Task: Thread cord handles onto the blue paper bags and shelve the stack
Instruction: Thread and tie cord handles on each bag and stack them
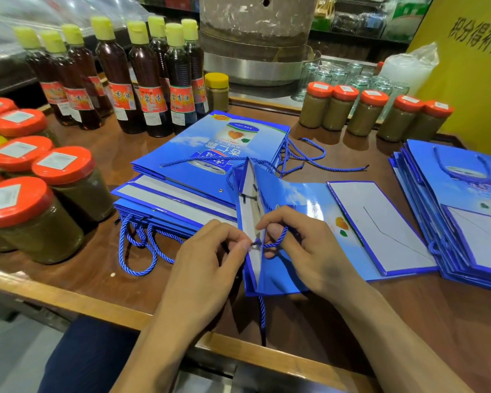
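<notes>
A flat blue paper bag (309,199) lies across the middle of the wooden counter, its top flap raised and showing the grey inside. My left hand (210,251) pinches the black tip of a blue cord (275,243) at the flap's edge. My right hand (304,245) grips the cord's loop just right of the flap. The cord's other end hangs down over the counter's front edge. A stack of blue bags (199,165) with cords lies behind and to the left. A second stack (465,217) lies at the right.
Loose blue cords (318,154) lie behind the bag. Dark oil bottles (150,80) with yellow caps stand at the back left. Red-lidded jars (57,182) crowd the left side, and more jars (369,112) line the back right. The counter edge (97,304) runs near me.
</notes>
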